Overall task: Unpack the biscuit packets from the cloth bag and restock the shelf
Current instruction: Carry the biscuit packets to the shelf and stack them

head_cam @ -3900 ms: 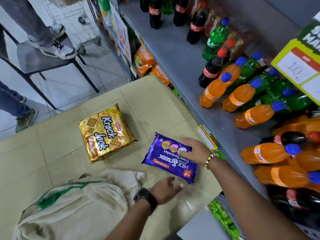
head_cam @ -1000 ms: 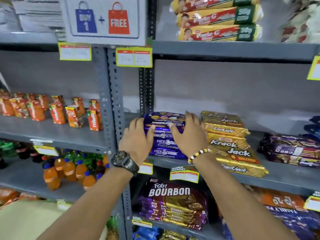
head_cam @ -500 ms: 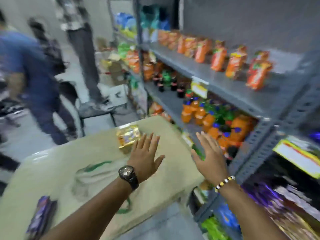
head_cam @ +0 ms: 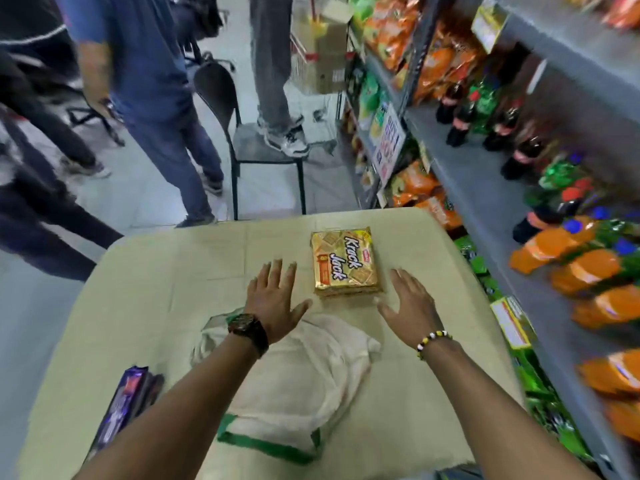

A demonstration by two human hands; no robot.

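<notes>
Presently at pick-up: both hands closing on the gold packet

Judged to be mid-task, at the stage of fetching the next item for shelving. Found lying flat and untouched toward the far middle of the table (head_cam: 166, 271): one gold Krack Jack packet (head_cam: 344, 263), label up. Noted nearer the body: the cloth bag (head_cam: 304, 368), slumped and flattened, looking mostly emptied, though contents not verifiable. Noted also at the near left edge: a purple packet (head_cam: 123, 407), blurred, not yet shelved. Recorded along the right side: the shelf (head_cam: 485, 209), carrying orange bottles (head_cam: 588, 268).

Regarding the left hand (head_cam: 273, 299): seen with fingers straight and spread, thumb out, over the bag's far end and just left of the gold packet; holding nothing. Contact with the cloth not determinable.

Regarding the right hand (head_cam: 408, 306): seen likewise wide open, palm down, just right of the packet's near corner; holding nothing, apparently clear of it.

Next move, as assessed: bringing both hands in on the packet's two sides, lifting it level, then turning to the shelving. Advised: gripping by the edges rather than pressing the face, given brittle contents. Remaining thereafter: the purple packet, plus a check inside the bag.
</notes>
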